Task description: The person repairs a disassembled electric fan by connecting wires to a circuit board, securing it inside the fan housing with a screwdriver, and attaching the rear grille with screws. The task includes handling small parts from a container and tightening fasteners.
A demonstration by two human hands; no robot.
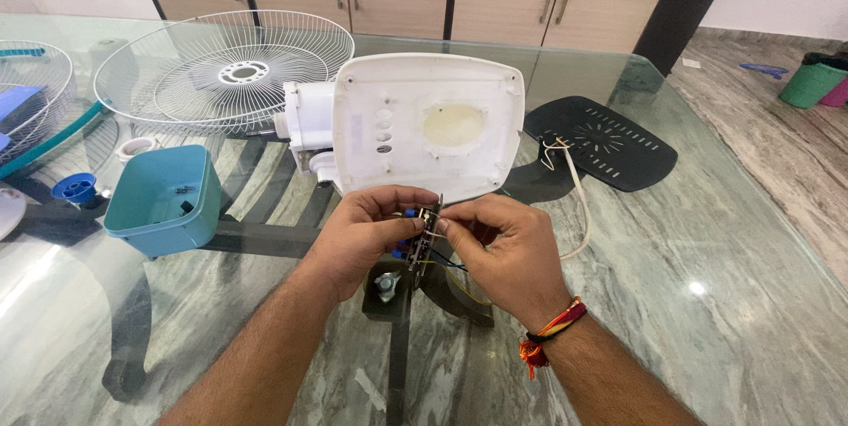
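My left hand (360, 236) and my right hand (502, 248) meet over a small switch board (424, 236) with blue buttons and thin wires, and both pinch it from either side. The board hangs just below the edge of a white fan base housing (424, 121), which stands tilted on the glass table (707, 241). Three small holes and one round opening show in the housing's face. A white cord (579, 196) runs out from behind the housing on the right.
A white wire fan guard (221, 68) lies at the back left, a second guard (31, 95) at the far left. A teal tub (163, 196), a blue cap (75, 188) and a black slotted plate (605, 143) rest on the glass. Cabinets stand behind.
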